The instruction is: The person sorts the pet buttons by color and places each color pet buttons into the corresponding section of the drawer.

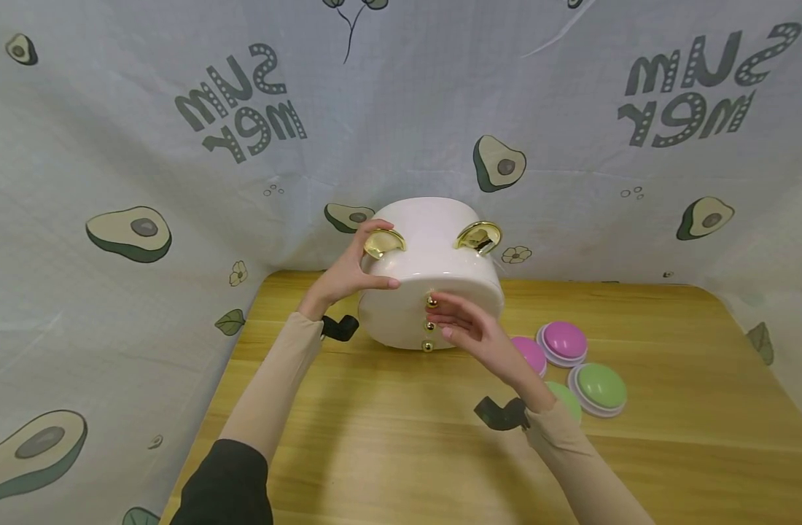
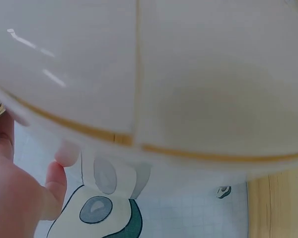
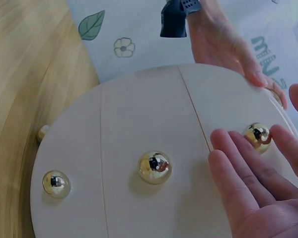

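A glossy white box (image 1: 434,251) with a rounded front stands toward the back of the table. Two gold ear-shaped trims (image 1: 480,236) sit on its top. Seams divide its front into three drawers, each with a round gold knob (image 3: 154,167). My left hand (image 1: 345,275) grips the box at its upper left, fingers around the left gold ear and thumb on the upper front edge. My right hand (image 1: 472,334) is at the top knob (image 3: 258,136), its fingers fairly straight and the fingertips beside the knob. The right thumb stands away from it.
Several domed buttons on white bases, a pink one (image 1: 565,340) and a green one (image 1: 601,386) among them, lie right of the box, partly behind my right forearm. A pale cloth (image 1: 401,124) printed with avocados hangs behind the wooden table (image 1: 670,379).
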### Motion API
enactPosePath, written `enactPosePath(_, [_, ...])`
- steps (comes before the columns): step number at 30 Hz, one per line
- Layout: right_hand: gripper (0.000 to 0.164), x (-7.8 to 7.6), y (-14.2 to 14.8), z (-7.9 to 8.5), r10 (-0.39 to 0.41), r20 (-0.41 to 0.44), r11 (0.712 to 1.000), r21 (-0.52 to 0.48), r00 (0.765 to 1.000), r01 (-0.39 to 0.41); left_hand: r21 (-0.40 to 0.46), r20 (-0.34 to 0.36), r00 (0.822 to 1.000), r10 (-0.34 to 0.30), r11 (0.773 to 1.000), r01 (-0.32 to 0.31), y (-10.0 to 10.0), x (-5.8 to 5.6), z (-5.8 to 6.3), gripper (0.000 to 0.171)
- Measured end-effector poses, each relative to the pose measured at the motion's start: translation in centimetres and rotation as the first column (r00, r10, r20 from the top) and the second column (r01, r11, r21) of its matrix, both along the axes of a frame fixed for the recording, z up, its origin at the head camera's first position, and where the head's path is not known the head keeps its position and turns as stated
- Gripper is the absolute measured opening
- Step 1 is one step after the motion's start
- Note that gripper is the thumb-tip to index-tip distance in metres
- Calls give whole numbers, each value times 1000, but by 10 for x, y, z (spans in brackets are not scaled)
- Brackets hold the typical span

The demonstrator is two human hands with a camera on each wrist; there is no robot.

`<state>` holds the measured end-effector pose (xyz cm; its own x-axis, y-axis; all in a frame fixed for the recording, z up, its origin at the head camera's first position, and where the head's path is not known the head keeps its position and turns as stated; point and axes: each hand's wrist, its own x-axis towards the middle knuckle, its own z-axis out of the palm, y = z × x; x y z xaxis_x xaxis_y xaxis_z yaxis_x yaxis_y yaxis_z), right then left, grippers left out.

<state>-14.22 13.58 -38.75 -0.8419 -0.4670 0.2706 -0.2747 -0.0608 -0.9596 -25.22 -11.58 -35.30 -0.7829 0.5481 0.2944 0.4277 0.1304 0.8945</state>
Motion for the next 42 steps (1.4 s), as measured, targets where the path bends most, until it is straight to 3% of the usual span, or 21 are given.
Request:
enactPosePath(14, [50,-3,-5,1,-30,19,999,-29,999,30,-65,11,1000,-22,998,22,-2,1,4,88])
enactPosePath(25, [50,1,-3,-3,-13,-1,1000,-28,1000,13,-36,13,1000,7,999,-6,0,1,0,85])
enactPosePath(42, [42,9,4,-35,48,33,999,0,998,-48,-9,2,1000,20,1000,-20,1,2,-1,87])
